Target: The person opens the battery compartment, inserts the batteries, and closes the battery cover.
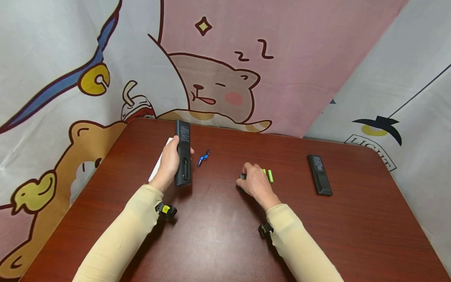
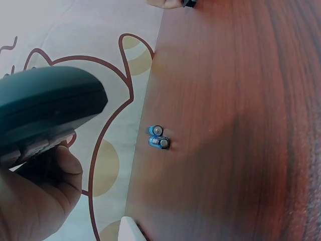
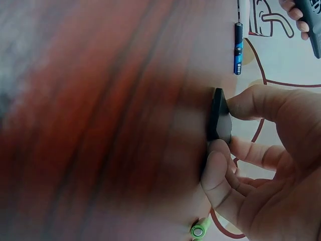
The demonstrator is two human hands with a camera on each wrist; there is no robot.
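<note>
My left hand (image 1: pixel 167 161) grips a black remote control (image 1: pixel 183 152) above the table, its back turned up. Near the remote's lower end, the battery compartment (image 1: pixel 185 168) is uncovered. In the right wrist view, my right hand (image 3: pixel 271 155) pinches a small black battery cover (image 3: pixel 219 118) between thumb and fingers, low at the tabletop. Most of that cover is hidden by the fingers in the head view. Two blue batteries (image 1: pixel 203 158) lie between the hands. Two green batteries (image 1: pixel 270 176) lie just beyond my right hand, one partly hidden.
A second black remote control (image 1: pixel 320 175) lies at the right of the brown table (image 1: pixel 218 235). Something flat and white (image 1: pixel 155 171) sticks out from behind my left hand. A cloth with cartoon drawings (image 1: pixel 296 78) hangs along the table's far edge.
</note>
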